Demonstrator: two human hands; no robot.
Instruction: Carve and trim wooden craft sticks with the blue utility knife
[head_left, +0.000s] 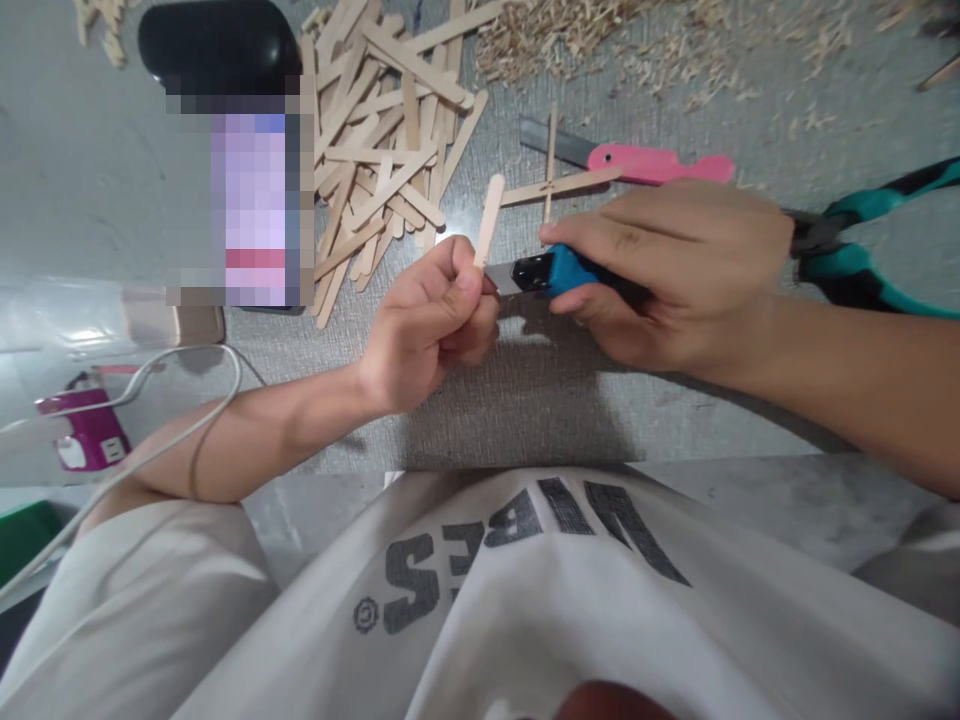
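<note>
Between the thumb and fingers of my left hand [431, 320] a pale wooden craft stick [490, 220] is pinched, its rounded end pointing up and away from me. My right hand [675, 270] grips a blue and black utility knife [566, 272]. The knife's blade [504, 278] meets the stick's lower part at my left fingertips; the exact contact is hidden by the fingers. Just beyond my right hand lies a cross of two thin sticks [581, 183]. A pink-handled knife [660, 163] rests behind that hand, its grey blade toward the left.
A heap of craft sticks [390, 150] lies beyond my left hand, with wood shavings [577, 40] farther right. Teal and black pliers [840, 250] lie at the right. Leftward are a black case [217, 40], a blurred phone [255, 200], a white cable [232, 385] and a purple adapter [91, 430].
</note>
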